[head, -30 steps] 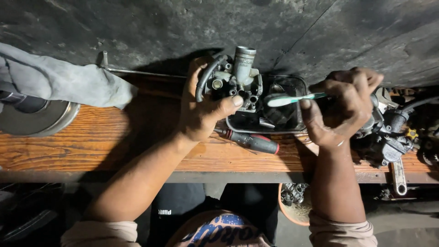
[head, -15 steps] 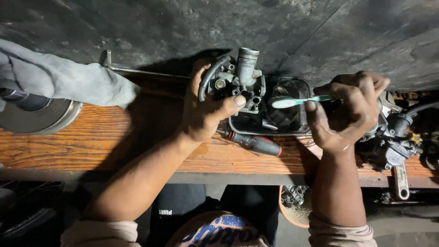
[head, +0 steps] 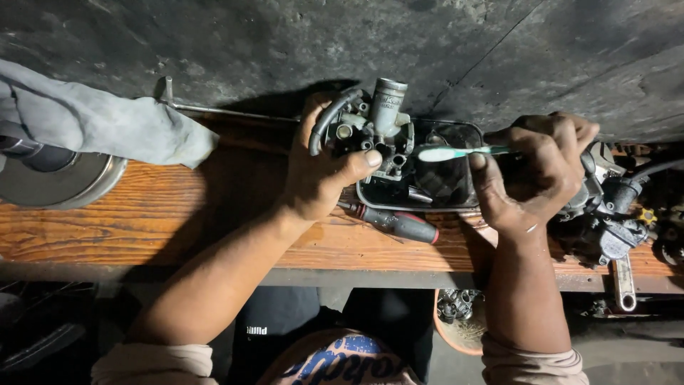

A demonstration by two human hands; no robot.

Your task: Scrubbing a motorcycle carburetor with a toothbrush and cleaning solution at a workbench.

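Hands grip tight: left hand (head: 320, 175) holds carburetor (head: 374, 128), right hand (head: 538, 175) holds toothbrush (head: 459, 152).

a carburettor (head: 370, 128) is held by the left hand (head: 320, 171) above the far edge of a wooden bench (head: 164, 221). just right of it, a tray (head: 427, 192) is set on the bench, and a toothbrush (head: 456, 152) is held over it by the right hand (head: 534, 171). a screwdriver (head: 395, 222) is laid near of the tray. a cloth (head: 100, 125) is draped far left, over a round metal part (head: 64, 182). engine parts (head: 613, 207) are piled at the right end.
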